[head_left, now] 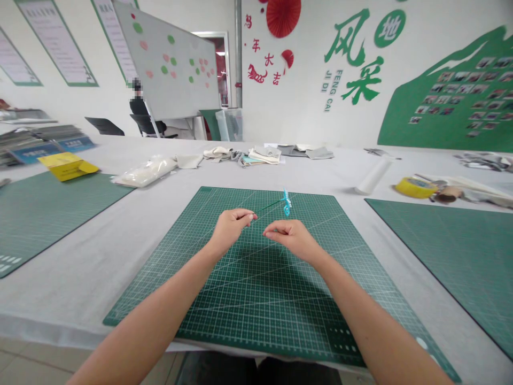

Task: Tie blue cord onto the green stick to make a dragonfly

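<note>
My left hand (233,227) is closed in a pinch on the end of a thin, dark green stem (272,205). At the stem's far end is a small bright blue ornament (286,203), apparently beaded or looped, tilted out to the right above the mat. Just below and right of the stem, my right hand (290,235) is closed too, thumb against fingertips. Whatever lies in that pinch is too small to make out. Both hands are above a green cutting mat (256,299) with a white grid, a short gap between them.
Cutting mats lie left (60,214) and right (449,246). A yellow box (68,166) and a plastic-wrapped bundle (146,171) sit left. Fabric pieces (262,155) lie at the back. To the right are a white roll (374,176) and yellow tape (416,187). A person sits far back.
</note>
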The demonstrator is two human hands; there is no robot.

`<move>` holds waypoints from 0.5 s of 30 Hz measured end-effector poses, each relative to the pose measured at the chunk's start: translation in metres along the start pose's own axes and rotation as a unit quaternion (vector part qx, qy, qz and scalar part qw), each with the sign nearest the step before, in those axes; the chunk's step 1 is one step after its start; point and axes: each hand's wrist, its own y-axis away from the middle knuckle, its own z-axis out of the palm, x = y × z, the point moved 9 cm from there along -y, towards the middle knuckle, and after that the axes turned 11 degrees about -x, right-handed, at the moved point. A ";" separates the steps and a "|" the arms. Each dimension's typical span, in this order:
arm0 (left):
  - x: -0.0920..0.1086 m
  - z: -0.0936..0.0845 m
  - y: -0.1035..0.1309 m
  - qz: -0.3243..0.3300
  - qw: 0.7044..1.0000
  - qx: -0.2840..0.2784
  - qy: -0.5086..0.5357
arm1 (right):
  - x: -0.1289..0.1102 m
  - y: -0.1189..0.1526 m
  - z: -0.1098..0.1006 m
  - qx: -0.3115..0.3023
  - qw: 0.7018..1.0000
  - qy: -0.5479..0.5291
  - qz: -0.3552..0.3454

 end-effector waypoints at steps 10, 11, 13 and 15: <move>0.014 0.004 0.003 0.049 0.983 0.002 -0.175 | -0.008 0.003 0.000 0.015 1.000 -0.009 0.000; 0.016 0.006 0.004 0.056 0.978 -0.001 -0.202 | -0.010 0.003 -0.003 0.024 1.000 -0.010 -0.005; 0.019 0.011 0.005 0.065 0.966 -0.014 -0.251 | -0.013 0.005 -0.009 0.051 0.999 -0.014 -0.013; 0.022 0.015 0.007 0.070 0.955 -0.027 -0.288 | -0.014 0.008 -0.017 0.082 0.996 -0.018 -0.013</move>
